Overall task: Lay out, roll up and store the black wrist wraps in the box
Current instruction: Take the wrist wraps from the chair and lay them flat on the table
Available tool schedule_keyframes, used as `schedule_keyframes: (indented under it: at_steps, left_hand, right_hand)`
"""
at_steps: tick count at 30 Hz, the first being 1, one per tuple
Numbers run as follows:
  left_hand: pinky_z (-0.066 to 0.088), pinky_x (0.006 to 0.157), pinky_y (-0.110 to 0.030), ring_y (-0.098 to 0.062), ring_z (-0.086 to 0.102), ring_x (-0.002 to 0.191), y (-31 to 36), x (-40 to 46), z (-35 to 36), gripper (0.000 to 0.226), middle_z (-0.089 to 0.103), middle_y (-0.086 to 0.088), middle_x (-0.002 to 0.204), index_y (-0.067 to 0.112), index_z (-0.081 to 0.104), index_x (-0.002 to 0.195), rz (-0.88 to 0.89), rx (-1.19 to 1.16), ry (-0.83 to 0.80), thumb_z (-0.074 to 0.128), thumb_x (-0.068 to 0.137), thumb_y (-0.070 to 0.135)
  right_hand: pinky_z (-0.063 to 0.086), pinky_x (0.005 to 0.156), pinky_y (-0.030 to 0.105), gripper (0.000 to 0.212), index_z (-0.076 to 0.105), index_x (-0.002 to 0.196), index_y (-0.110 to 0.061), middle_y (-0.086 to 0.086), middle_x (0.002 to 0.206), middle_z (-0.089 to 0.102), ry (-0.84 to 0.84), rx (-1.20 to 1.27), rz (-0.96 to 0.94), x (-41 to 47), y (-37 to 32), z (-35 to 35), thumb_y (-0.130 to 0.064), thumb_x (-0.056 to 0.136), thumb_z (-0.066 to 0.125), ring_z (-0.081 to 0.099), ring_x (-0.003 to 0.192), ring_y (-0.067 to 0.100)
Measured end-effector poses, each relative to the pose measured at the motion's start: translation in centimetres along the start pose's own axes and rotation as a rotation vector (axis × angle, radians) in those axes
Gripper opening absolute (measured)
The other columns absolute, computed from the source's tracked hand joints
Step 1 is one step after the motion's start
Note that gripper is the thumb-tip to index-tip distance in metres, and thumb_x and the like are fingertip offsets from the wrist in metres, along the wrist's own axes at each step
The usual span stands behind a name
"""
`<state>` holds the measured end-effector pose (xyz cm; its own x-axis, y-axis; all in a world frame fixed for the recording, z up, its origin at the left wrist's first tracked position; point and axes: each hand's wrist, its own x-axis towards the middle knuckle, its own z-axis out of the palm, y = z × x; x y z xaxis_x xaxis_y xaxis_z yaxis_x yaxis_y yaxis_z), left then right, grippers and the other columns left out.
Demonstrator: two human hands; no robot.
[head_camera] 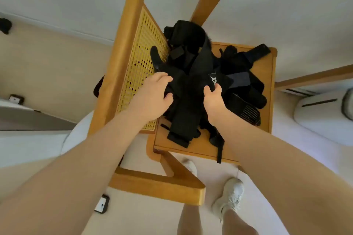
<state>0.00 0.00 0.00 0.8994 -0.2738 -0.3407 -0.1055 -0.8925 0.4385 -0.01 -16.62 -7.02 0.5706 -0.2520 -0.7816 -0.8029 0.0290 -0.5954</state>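
Wrist wraps: we see the black wrist wraps (202,82) heaped in a tangled pile on the seat of a wooden chair (263,89), with some pieces leaning up against the chair's cane back (141,70).
Loose ends: one strap (220,150) hangs over the seat's front edge; a white logo patch (213,79) shows near the middle of the pile.
Left hand: our left hand (152,99) rests on the left side of the pile, its fingers curled into the black fabric and gripping it.
Right hand: our right hand (213,99) is at the middle of the pile, thumb and fingers pinching a wrap just below the logo patch.
Chair: it stands on a pale floor (145,215), its seat square and light wood.
Feet: we see white sneakers (229,196) on the floor below the seat's front edge.
Surroundings: a white appliance (321,114) sits at the right edge.
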Motion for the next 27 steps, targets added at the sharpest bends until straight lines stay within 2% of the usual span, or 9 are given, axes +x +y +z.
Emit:
schedule_keyframes:
  at_steps: [3,5,8,12,15,18,21,23,27]
  left_hand:
    - [0.024,0.111,-0.027,-0.018,0.027,0.139,-0.9,0.1,0.3,0.048,0.031,-0.002,0.15,0.013,0.037,0.143,0.014,0.025,-0.031,0.048,0.096,0.02]
    - [0.025,0.11,-0.026,-0.017,0.029,0.138,-0.8,0.1,0.1,0.047,0.033,-0.002,0.149,0.013,0.038,0.143,0.003,0.003,-0.047,0.048,0.097,0.02]
    - [0.029,0.107,-0.025,-0.017,0.036,0.134,0.9,-0.1,-1.1,0.046,0.036,-0.001,0.148,0.014,0.039,0.142,0.007,-0.034,-0.029,0.048,0.097,0.02]
    - [0.031,0.102,-0.025,-0.016,0.041,0.131,5.1,-0.8,-3.7,0.044,0.041,0.0,0.145,0.017,0.039,0.142,-0.067,-0.228,-0.132,0.04,0.101,0.033]
    - [0.025,0.106,-0.028,-0.014,0.039,0.132,9.1,-1.9,-6.2,0.053,0.045,0.003,0.144,0.02,0.041,0.141,-0.125,-0.494,-0.207,0.024,0.1,0.049]
    - [0.021,0.104,-0.025,-0.012,0.031,0.137,13.3,-2.9,-8.4,0.052,0.036,0.007,0.148,0.023,0.034,0.145,-0.099,-0.604,-0.127,0.021,0.101,0.048]
    - [0.029,0.091,-0.027,-0.01,0.049,0.11,17.1,-2.2,-9.4,0.041,0.052,-0.002,0.126,0.023,0.052,0.121,-0.162,-0.617,-0.085,0.027,0.1,0.047]
    - [0.033,0.086,-0.03,-0.015,0.052,0.104,18.2,-1.4,-8.9,0.047,0.06,-0.001,0.116,0.014,0.057,0.118,-0.327,-0.614,-0.117,0.04,0.096,0.051]
    - [0.044,0.07,-0.028,-0.017,0.054,0.076,17.5,-1.5,-6.0,0.052,0.058,-0.001,0.083,0.006,0.055,0.101,-0.538,-0.509,-0.229,0.054,0.088,0.056]
  right_hand:
    - [0.034,0.103,0.034,0.05,0.023,0.149,-0.03,0.003,0.148,0.037,-0.089,0.122,-0.019,0.3,-0.2,0.6,-0.023,0.102,0.039,0.042,0.13,0.021]
    - [0.039,0.091,0.025,0.042,0.041,0.142,-0.019,0.001,0.133,0.052,-0.076,0.16,-0.038,-0.6,-0.6,0.4,-0.018,0.1,0.044,0.055,0.112,0.017]
    - [0.043,0.078,0.02,0.03,0.058,0.125,-0.013,-0.002,0.109,0.061,0.003,0.262,-0.058,-3.2,-2.2,-1.4,-0.017,0.095,0.056,0.059,0.088,0.01]
    - [0.05,0.076,0.022,0.012,0.06,0.104,-0.015,0.0,0.096,0.063,-0.066,0.55,-0.058,-8.4,-5.3,-5.8,-0.011,0.093,0.059,0.064,0.085,0.01]
    - [0.051,0.069,0.022,0.019,0.056,0.099,-0.014,0.003,0.079,0.058,-0.159,0.724,-0.108,-12.3,-7.5,-9.7,0.003,0.093,0.052,0.052,0.048,0.005]
    - [0.053,0.074,0.027,0.022,0.058,0.097,-0.012,0.004,0.069,0.052,-0.197,0.553,-0.179,-15.1,-8.7,-12.5,0.008,0.091,0.051,0.049,0.053,0.012]
    - [0.052,0.088,0.033,0.026,0.061,0.099,-0.016,0.008,0.092,0.059,-0.208,0.215,-0.224,-15.8,-8.8,-14.0,0.006,0.089,0.054,0.059,0.085,0.021]
    - [0.048,0.095,0.035,0.027,0.062,0.095,-0.02,0.006,0.099,0.06,-0.202,0.032,-0.27,-15.8,-8.4,-14.2,0.004,0.087,0.054,0.057,0.099,0.022]
    - [0.046,0.088,0.033,0.03,0.059,0.081,-0.02,0.002,0.082,0.054,-0.26,-0.125,-0.341,-15.9,-5.8,-14.0,0.009,0.084,0.05,0.053,0.086,0.018]
